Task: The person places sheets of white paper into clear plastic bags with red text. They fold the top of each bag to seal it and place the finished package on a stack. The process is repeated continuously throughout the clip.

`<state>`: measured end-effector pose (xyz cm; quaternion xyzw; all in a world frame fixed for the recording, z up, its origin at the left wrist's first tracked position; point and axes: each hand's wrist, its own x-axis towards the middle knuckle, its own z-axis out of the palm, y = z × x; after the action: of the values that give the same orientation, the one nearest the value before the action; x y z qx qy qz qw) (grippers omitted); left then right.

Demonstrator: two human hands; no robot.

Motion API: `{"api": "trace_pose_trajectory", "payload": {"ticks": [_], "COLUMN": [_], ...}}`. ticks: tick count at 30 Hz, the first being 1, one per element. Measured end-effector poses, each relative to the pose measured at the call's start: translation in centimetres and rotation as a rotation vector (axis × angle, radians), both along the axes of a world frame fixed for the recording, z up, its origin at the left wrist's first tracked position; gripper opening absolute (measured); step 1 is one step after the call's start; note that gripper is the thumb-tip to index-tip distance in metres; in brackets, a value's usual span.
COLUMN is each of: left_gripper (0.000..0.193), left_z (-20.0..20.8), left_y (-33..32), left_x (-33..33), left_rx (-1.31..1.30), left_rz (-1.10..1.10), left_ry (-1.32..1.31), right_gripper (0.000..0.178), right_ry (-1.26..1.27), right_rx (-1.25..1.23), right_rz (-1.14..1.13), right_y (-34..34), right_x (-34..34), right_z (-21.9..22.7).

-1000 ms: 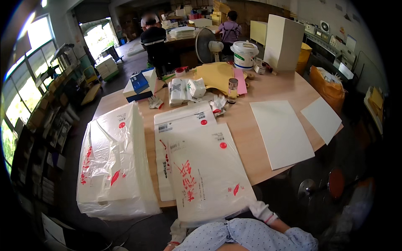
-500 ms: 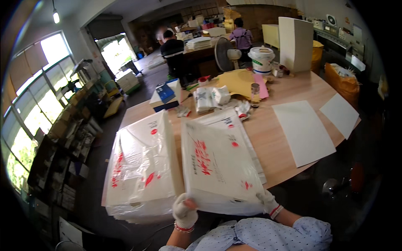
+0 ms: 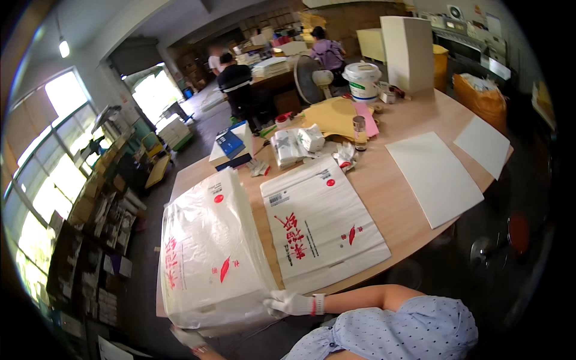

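Note:
A thick stack of white plastic bags (image 3: 207, 252) with red print lies on the left of the table, its upper layers see-through and creased. My right hand (image 3: 294, 303), in a white knit glove with a red cuff stripe, has its fingers closed on the near right corner of the top bag. By the near left corner is my left hand (image 3: 189, 338), gloved too; it is blurred and its fingers are partly hidden under the stack's edge. Right of the stack, a white bag (image 3: 327, 240) with the same red print lies flat on the table.
The wooden table (image 3: 414, 210) also bears white sheets (image 3: 435, 180), a box with a blue packet (image 3: 231, 143), tissue packs (image 3: 294, 146), yellow paper (image 3: 330, 117), a jar (image 3: 359, 133) and a white bucket (image 3: 363, 84). Behind stands a fan (image 3: 309, 80); two people sit farther back.
The bag held in both hands has moved left onto the stack, uncovering the flat bag beside it. Both hands have shifted left with it, and the view has turned slightly.

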<state>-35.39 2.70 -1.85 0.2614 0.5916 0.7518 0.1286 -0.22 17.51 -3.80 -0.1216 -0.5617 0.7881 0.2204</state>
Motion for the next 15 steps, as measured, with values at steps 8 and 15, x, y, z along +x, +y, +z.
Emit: {"api": "trace_pose_trajectory", "payload": {"ticks": [8, 15], "left_gripper": [0.020, 0.024], "left_z": [-17.3, -13.6], "left_y": [6.3, 21.7], "left_x": [29.0, 37.1], "left_rx": [-0.679, -0.672], "left_rz": [-0.918, -0.793], "left_ry": [0.707, 1.266], "right_gripper": [0.027, 0.033], "right_ry": [-0.521, -0.641], "right_rx": [-0.292, -0.437], "right_rz": [-0.345, -0.773], "right_y": [-2.5, -5.4], "right_x": [20.1, 28.6], "right_z": [-12.2, -9.2]}}
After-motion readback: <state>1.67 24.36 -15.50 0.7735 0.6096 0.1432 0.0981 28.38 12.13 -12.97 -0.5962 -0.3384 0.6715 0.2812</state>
